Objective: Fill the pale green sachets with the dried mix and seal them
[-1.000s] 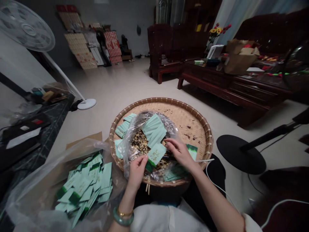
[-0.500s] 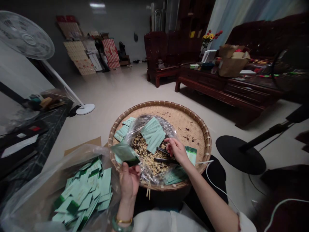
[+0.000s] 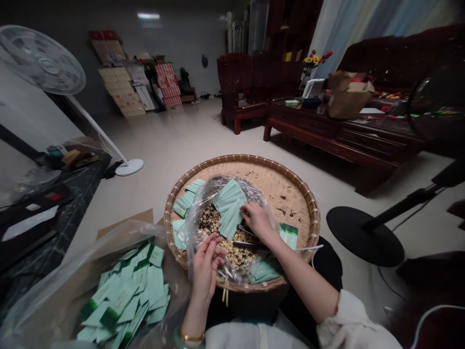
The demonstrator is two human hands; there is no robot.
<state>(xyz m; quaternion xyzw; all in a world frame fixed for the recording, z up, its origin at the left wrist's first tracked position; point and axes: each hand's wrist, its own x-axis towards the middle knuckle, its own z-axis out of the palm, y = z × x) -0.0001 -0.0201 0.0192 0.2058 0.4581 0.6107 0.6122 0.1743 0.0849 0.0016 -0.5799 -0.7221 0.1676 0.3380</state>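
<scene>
My left hand is at the near left of a clear plastic bag, its fingers loosely curled and apart with nothing visible in them. My right hand has its thumb and fingertips pinched at the right edge of a fanned stack of pale green packets. That stack lies on a loose mix of dark and pale yellow dried pieces in the bag. Under my right hand lies a black tool with two arms, partly covered by my wrist. A round woven bamboo tray holds all of this.
More packets lie along the tray's left side, with others at its near edge. To the left, a large clear bag holds a heap of green packets. A white fan and a black stand base flank the tray.
The green packet that my left hand held is gone from it, and the hand has moved right, over the tray's edge. My right hand has shifted slightly left onto the stack's edge.
</scene>
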